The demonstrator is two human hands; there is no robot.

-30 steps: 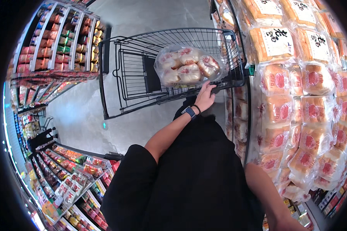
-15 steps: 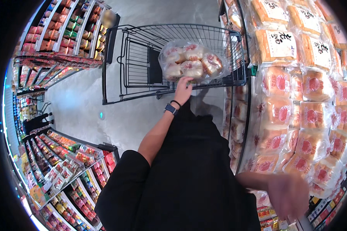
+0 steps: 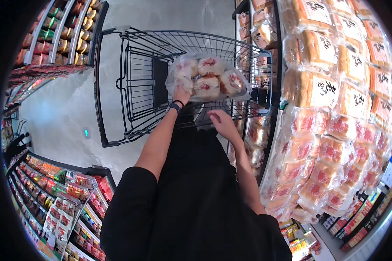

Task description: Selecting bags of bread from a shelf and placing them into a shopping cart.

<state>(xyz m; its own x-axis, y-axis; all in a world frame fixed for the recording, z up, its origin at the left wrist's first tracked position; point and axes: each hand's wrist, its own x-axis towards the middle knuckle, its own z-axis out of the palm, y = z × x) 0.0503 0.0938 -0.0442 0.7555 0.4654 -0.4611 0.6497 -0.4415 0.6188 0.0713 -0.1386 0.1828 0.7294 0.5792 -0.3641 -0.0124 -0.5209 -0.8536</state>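
Ahead, bag of bread (image 3: 207,82) in the cart (image 3: 160,80). To the right, stacked loaves (image 3: 322,148); to the left, packaged goods (image 3: 59,217) on shelves (image 3: 77,37).

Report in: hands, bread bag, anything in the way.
Left hand on left end of bread bag. Right hand nearby, empty. Bag in cart, nothing seen blocking.

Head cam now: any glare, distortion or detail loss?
Head view: fisheye bends the lower-left shelving, black corners; head view: glare on the plastic of the stacked loaves, bluish reflection on the floor; head view: left hand fingertips hard to separate from the bread bag, black clothing shows little detail.
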